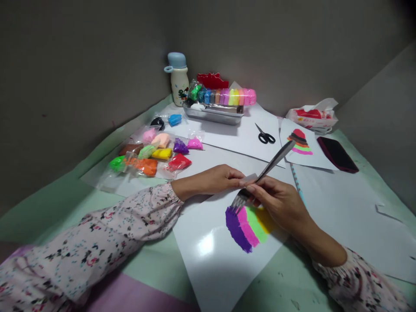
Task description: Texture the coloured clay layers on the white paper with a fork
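My right hand [281, 201] is closed round the handle of a metal fork [276, 161], whose tines point down and touch the upper end of a purple clay band [236, 229]. Pink [248, 227], light green [256, 223] and yellow bands lie beside it, side by side on a glossy white sheet [208, 264]. My right hand partly covers the yellow one. At the sheet's far edge, my left hand [222, 178] pinches its raised corner between closed fingers.
Several bagged clay pieces [162, 154] lie at left. Behind stand a bottle [179, 82] and a metal tray [211, 116] with wrapped clay. Black-handled scissors [265, 137], a striped clay picture [300, 143], a phone [338, 154] and a tissue pack [312, 116] lie at right.
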Motion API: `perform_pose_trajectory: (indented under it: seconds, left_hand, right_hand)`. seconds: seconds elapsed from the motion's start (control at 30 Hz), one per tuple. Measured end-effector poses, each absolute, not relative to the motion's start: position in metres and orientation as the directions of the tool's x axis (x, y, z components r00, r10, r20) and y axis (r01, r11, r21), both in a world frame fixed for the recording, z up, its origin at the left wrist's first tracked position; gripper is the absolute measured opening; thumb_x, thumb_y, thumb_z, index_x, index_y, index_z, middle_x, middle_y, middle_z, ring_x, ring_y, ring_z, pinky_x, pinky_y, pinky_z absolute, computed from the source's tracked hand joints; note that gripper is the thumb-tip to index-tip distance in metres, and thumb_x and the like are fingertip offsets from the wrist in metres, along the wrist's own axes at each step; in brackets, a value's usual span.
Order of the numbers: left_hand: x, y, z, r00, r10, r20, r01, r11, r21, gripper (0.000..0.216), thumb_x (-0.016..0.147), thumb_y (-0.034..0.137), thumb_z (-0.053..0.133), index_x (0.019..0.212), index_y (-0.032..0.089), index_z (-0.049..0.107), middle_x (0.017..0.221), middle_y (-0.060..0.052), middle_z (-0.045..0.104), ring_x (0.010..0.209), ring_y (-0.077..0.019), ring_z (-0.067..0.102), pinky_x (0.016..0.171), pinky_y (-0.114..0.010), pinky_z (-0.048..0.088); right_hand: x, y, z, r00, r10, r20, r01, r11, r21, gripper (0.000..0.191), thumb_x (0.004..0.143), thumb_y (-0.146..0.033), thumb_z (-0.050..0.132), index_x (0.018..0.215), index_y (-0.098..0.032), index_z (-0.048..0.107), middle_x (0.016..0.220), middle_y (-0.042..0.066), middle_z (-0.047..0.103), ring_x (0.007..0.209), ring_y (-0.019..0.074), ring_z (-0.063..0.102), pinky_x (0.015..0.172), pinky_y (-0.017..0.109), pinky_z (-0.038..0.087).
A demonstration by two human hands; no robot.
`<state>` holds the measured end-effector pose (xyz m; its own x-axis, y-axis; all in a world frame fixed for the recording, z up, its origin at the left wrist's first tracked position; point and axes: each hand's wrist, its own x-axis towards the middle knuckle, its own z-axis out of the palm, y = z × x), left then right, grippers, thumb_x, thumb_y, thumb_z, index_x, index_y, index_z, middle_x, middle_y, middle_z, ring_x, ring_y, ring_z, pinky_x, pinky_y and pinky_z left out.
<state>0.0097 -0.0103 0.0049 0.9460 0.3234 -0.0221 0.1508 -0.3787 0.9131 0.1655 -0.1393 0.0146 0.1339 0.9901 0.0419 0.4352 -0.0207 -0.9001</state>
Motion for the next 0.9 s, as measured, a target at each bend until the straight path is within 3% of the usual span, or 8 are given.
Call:
perform_pose_trajectory:
  seconds: [0.2, 0.4, 0.63, 0.8, 0.9]
  left_hand:
    - [0.01, -0.01, 0.003, 0.952, 0.305, 0.002, 0.114, -0.362, 0.925, 0.025, 0.086, 0.032, 0.047, 0.081, 0.014, 0.064, 0.072, 0.002, 0.056, 0.067, -0.0106, 0.046, 0.065, -0.023, 0.036]
    - [0.01, -0.012, 0.005, 0.95, 0.312, -0.01, 0.123, -0.346, 0.93, 0.024, 0.086, 0.03, 0.048, 0.082, 0.014, 0.065, 0.075, 0.0, 0.057, 0.07, -0.0112, 0.048, 0.065, -0.023, 0.037]
    - [0.009, -0.012, 0.007, 0.943, 0.331, -0.025, 0.15, -0.356, 0.922, 0.034, 0.087, 0.042, 0.048, 0.085, 0.014, 0.067, 0.078, -0.001, 0.06, 0.071, -0.0126, 0.05, 0.067, -0.025, 0.038]
    - [0.009, -0.012, 0.004, 0.948, 0.318, 0.002, 0.118, -0.36, 0.926, 0.028, 0.086, 0.037, 0.048, 0.081, 0.014, 0.064, 0.072, 0.001, 0.055, 0.067, -0.011, 0.046, 0.064, -0.024, 0.036]
    - [0.01, -0.012, 0.004, 0.947, 0.322, -0.005, 0.123, -0.348, 0.929, 0.023, 0.085, 0.031, 0.048, 0.075, 0.014, 0.061, 0.067, 0.003, 0.051, 0.063, -0.0103, 0.043, 0.061, -0.023, 0.034]
  right_hand:
    - [0.159, -0.141, 0.014, -0.004, 0.999, 0.032, 0.519, 0.03, -0.854, 0.018, 0.086, -0.034, 0.059, 0.08, -0.02, 0.069, 0.07, 0.0, 0.067, 0.063, 0.0118, 0.058, 0.058, 0.023, 0.044]
    - [0.159, -0.139, 0.009, 0.049, 0.997, 0.067, 0.546, 0.029, -0.838, 0.018, 0.087, -0.035, 0.058, 0.089, -0.021, 0.07, 0.07, -0.001, 0.065, 0.061, 0.0116, 0.056, 0.057, 0.024, 0.043]
    - [0.162, -0.138, 0.012, 0.172, 0.985, 0.033, 0.403, -0.04, -0.914, 0.024, 0.086, -0.04, 0.06, 0.088, -0.017, 0.067, 0.062, -0.001, 0.063, 0.054, 0.0102, 0.053, 0.052, 0.022, 0.044]
    - [0.158, -0.14, 0.014, 0.046, 0.995, -0.088, 0.329, -0.098, -0.939, 0.026, 0.087, -0.042, 0.058, 0.081, -0.017, 0.064, 0.057, -0.001, 0.062, 0.049, 0.0098, 0.055, 0.05, 0.023, 0.045]
    - [0.154, -0.14, 0.011, 0.003, 0.997, -0.075, 0.358, -0.071, -0.931, 0.024, 0.087, -0.041, 0.059, 0.083, -0.018, 0.065, 0.061, 0.0, 0.063, 0.054, 0.0112, 0.059, 0.054, 0.024, 0.048]
